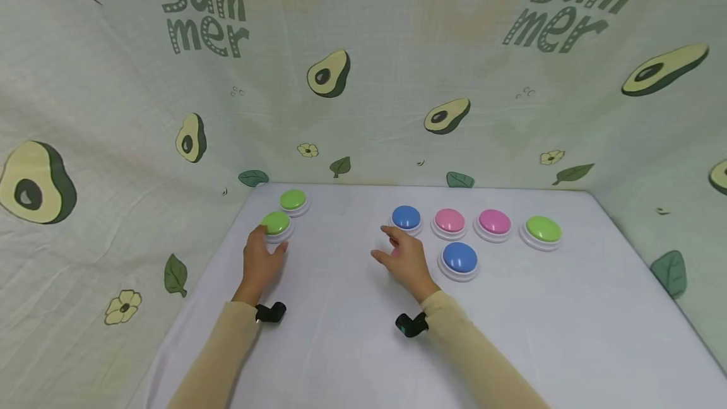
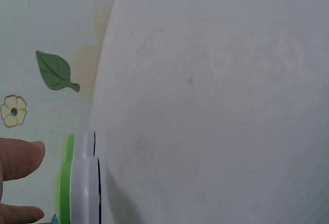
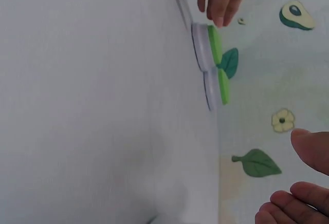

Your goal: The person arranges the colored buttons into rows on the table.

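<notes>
My left hand (image 1: 263,264) is at the nearer green push button (image 1: 276,223) on the table's left, with thumb and fingers spread apart. In the right wrist view its fingertips come right at the green dome (image 3: 215,44). A second green button (image 1: 293,199) stands just behind that one. Over the middle of the table my right hand (image 1: 410,267) has thumb and fingers apart, with nothing held between them. A pink patch (image 1: 396,251) shows behind this hand, mostly hidden by it. Beyond its fingertips stands a blue button (image 1: 406,217).
Right of the right hand stand another blue button (image 1: 460,258), two pink buttons (image 1: 450,221) and a green button (image 1: 543,230), all on white bases. The white table (image 1: 341,333) ends at a hanging cloth (image 1: 375,144) printed with avocados.
</notes>
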A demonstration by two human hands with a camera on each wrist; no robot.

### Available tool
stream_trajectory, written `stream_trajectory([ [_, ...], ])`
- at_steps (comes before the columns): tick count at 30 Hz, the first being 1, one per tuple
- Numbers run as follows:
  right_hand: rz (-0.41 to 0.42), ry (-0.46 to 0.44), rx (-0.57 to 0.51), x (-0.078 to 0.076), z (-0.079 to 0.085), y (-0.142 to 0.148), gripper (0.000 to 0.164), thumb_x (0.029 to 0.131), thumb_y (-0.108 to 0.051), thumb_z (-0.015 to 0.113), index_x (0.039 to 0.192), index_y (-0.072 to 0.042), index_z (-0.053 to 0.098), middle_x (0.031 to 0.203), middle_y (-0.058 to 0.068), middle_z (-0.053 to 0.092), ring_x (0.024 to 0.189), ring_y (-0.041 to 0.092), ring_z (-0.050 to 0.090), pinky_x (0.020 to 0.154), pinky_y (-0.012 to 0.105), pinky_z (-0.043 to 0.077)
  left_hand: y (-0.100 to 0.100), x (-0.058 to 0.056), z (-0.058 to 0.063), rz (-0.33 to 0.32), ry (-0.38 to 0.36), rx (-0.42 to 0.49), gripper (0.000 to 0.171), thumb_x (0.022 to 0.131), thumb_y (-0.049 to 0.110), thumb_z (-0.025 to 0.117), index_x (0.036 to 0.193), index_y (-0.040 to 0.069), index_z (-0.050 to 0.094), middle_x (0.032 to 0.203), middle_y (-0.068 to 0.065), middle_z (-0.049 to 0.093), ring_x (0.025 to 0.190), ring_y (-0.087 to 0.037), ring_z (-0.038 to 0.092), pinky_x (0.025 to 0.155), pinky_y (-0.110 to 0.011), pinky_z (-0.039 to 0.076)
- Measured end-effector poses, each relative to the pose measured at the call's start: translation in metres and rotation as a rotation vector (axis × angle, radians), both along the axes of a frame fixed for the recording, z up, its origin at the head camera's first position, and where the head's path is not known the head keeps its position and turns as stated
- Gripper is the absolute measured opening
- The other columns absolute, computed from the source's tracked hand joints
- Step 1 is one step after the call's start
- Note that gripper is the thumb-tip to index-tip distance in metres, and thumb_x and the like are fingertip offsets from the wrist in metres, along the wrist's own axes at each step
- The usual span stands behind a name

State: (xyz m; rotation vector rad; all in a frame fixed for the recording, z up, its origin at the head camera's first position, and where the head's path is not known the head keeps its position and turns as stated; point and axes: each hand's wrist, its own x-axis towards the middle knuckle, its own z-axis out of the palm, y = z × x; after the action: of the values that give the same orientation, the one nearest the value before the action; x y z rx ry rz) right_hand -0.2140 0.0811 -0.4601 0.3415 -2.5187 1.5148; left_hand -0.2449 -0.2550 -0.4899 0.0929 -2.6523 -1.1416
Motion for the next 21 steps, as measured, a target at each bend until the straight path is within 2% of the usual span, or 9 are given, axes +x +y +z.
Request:
stream_trajectory([
  [10,0.135,-0.140,0.039,-0.013,-0.005,-0.050,0.056,0.093,-0.012,0.081,0.143,0.002,0.060,0.149,0.020,0.059,0.134,0.041,0.059,0.110,0.049,0.051,-0.022,-0.023,0.002,0.006,-0.178,0.036,0.084,0.101,0.015,0.068,0.159,-0.016,0.016,0.163,-0.039,0.023,0.153,-0.053,0.022,0.127,-0.060,0.020],
  [14,0.168,-0.184,0.047,-0.019,-0.013,-0.063,0.055,0.094,-0.013,0.080,0.143,0.001,0.060,0.149,0.021,0.058,0.134,0.040,0.059,0.111,0.048,0.050,-0.027,-0.033,0.000,-0.009,-0.206,0.037,0.085,0.100,0.016,0.068,0.160,-0.015,0.016,0.163,-0.039,0.024,0.152,-0.053,0.024,0.127,-0.061,0.021],
  [21,0.208,-0.191,0.043,-0.030,-0.024,-0.080,0.054,0.094,-0.013,0.080,0.142,0.003,0.061,0.146,0.021,0.061,0.131,0.039,0.062,0.110,0.044,0.052,-0.032,-0.044,-0.001,-0.025,-0.219,0.002,0.085,0.098,0.018,0.071,0.159,-0.014,0.021,0.161,-0.039,0.028,0.151,-0.054,0.026,0.126,-0.062,0.022],
])
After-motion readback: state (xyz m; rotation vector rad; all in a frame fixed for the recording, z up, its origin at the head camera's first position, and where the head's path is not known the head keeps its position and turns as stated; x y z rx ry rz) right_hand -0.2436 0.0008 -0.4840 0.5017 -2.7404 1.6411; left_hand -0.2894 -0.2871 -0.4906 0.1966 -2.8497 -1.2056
